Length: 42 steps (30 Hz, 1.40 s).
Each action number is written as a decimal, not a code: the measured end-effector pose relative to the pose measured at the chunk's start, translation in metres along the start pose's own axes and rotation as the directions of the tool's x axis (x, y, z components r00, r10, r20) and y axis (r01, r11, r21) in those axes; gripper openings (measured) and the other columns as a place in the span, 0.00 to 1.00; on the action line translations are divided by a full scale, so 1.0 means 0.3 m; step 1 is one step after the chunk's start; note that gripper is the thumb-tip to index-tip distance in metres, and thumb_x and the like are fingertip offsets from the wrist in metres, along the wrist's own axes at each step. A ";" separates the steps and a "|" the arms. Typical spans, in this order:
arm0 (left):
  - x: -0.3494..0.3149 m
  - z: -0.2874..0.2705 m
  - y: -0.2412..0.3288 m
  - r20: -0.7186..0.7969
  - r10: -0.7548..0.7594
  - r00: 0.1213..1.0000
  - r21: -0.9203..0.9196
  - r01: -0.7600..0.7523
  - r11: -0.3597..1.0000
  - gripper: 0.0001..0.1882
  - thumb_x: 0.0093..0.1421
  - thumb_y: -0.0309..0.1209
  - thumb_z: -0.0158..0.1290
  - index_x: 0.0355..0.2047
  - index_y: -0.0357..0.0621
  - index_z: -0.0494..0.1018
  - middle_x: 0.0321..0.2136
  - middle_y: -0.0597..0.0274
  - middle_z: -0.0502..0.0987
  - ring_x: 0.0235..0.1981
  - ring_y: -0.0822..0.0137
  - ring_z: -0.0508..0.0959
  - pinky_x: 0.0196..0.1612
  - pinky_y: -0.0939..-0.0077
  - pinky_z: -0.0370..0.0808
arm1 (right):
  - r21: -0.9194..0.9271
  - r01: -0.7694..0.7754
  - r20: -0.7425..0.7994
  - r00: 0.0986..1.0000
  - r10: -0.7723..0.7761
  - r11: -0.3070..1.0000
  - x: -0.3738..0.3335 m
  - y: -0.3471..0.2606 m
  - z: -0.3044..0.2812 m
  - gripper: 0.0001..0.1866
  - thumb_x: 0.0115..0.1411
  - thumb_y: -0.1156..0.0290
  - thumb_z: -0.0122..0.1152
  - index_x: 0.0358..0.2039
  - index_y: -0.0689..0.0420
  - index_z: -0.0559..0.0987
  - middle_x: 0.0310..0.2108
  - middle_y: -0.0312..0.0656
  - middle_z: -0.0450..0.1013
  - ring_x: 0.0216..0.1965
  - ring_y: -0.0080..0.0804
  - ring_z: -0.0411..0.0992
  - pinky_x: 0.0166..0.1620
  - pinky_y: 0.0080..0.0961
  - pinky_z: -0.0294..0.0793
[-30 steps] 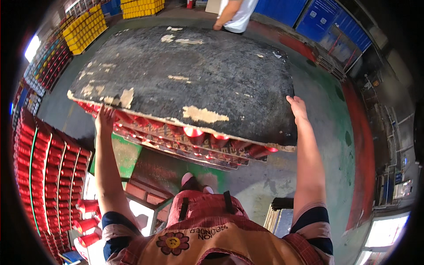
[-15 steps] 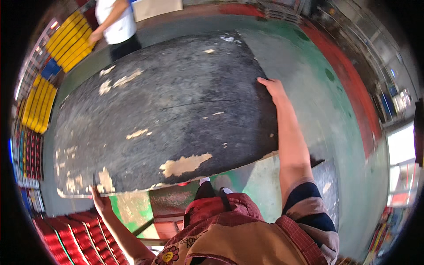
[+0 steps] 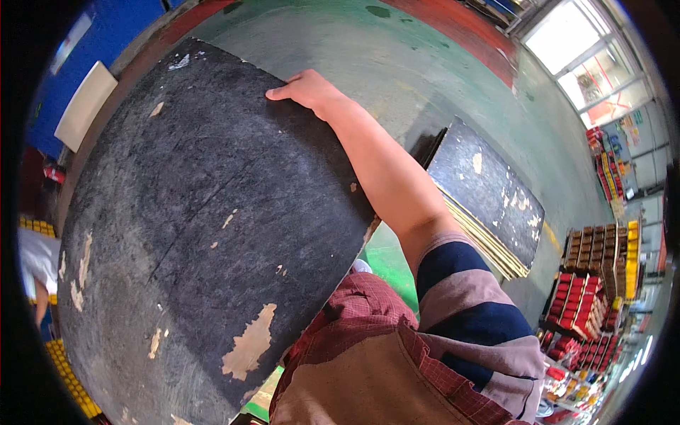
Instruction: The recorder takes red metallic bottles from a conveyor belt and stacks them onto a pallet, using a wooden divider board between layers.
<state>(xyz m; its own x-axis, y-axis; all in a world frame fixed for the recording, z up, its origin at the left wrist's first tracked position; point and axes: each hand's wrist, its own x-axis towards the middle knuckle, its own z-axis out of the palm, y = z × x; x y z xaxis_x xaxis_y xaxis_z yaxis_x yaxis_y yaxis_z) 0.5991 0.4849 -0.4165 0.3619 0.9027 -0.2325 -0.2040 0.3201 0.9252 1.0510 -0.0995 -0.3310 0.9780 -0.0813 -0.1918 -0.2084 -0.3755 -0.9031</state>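
Observation:
A large black board [image 3: 177,177], worn and flaked to pale patches, fills the left and middle of the view in front of my body. My right hand [image 3: 309,92] grips its far right edge, thumb lying on the top face and the other fingers at or beneath the edge, mostly hidden. The board's near edge runs close to my apron [image 3: 340,368]. My left hand is out of view, as is the board's lower left end.
To the right, a stack of similar black boards [image 3: 489,191] lies on the green-grey floor [image 3: 425,78]. Piles of red crates [image 3: 577,304] stand farther right. A pale panel [image 3: 85,106] leans by a blue wall at the left. Another person [image 3: 39,262] is at the left rim.
My view and body have swung to the right, with the board still in hand. The board stack has come fully into sight, while my left hand has left the picture.

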 end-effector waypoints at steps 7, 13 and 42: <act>-0.010 -0.043 0.106 -0.084 0.195 0.977 -0.031 -0.199 0.980 0.32 0.61 0.48 0.48 0.60 0.41 0.59 0.61 0.54 0.58 0.61 0.57 0.60 0.62 0.60 0.59 | 0.232 -0.128 -0.013 0.991 0.135 0.964 -0.125 0.195 0.007 0.24 0.47 0.63 0.69 0.40 0.69 0.78 0.34 0.50 0.77 0.33 0.40 0.76 0.40 0.31 0.73; -0.047 0.121 0.201 -0.114 0.417 0.902 0.022 -0.417 0.909 0.34 0.63 0.51 0.44 0.61 0.40 0.56 0.63 0.53 0.53 0.62 0.56 0.58 0.65 0.59 0.54 | 0.315 -0.108 -0.145 0.976 0.161 0.943 -0.302 0.397 -0.019 0.19 0.51 0.62 0.65 0.37 0.65 0.79 0.30 0.44 0.76 0.28 0.31 0.74 0.34 0.25 0.71; 0.424 1.590 -0.638 0.667 -0.704 0.243 0.575 0.432 0.694 0.17 0.58 0.35 0.56 0.44 0.39 0.71 0.42 0.61 0.75 0.42 0.64 0.75 0.47 0.68 0.72 | 0.660 -0.379 -0.664 0.111 0.740 0.649 -1.633 0.381 0.001 0.18 0.53 0.64 0.60 0.37 0.67 0.78 0.35 0.47 0.76 0.33 0.37 0.74 0.42 0.30 0.70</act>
<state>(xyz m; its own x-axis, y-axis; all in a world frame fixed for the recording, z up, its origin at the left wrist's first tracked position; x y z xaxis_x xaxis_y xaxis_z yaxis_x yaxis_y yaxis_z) 1.1181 0.4012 -0.4800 0.8385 -0.1978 -0.5078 0.5382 0.4470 0.7145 0.5479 -0.1022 -0.3404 -0.0467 -0.8994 -0.4346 -0.5052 0.3966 -0.7665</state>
